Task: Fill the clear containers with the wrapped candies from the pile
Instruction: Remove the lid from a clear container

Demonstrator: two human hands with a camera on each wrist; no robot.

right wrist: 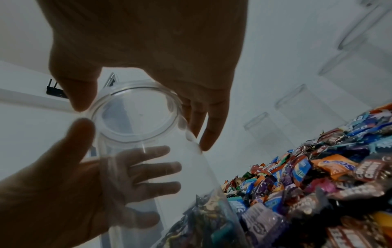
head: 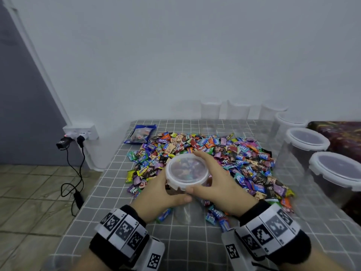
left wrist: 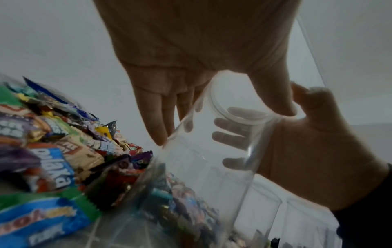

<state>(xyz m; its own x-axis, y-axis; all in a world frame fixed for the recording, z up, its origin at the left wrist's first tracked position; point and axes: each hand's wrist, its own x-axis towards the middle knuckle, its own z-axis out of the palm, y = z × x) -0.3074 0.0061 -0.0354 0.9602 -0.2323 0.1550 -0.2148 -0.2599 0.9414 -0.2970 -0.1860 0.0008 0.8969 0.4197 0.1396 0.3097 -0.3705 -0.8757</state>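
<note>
A clear jar (head: pixel 186 174) stands upright on the gridded surface (head: pixel 195 241) at the near edge of the candy pile (head: pixel 224 159), a white-rimmed clear lid (head: pixel 185 169) on its mouth. Its walls are see-through; wrapped candies lie in the bottom part, and the upper part is bare.

The left hand (head: pixel 166 194) wraps the jar's left side, fingers curled round the wall, thumb at the lid's near rim. The right hand (head: pixel 216 184) cups the lid from the right, fingers over the far rim, thumb at the near rim just beside the left thumb.

The head view shows lidded jars (head: pixel 306 145) lined up along the right and back edges, and a blue bag (head: pixel 140 133) left of the pile. The left wrist view looks up from below: the right hand's fingers (left wrist: pixel 229 124) show through the wall. The right wrist view shows the left hand's fingers (right wrist: pixel 148 167) spread behind the clear wall and the candies (right wrist: pixel 207 218) heaped low inside.
</note>
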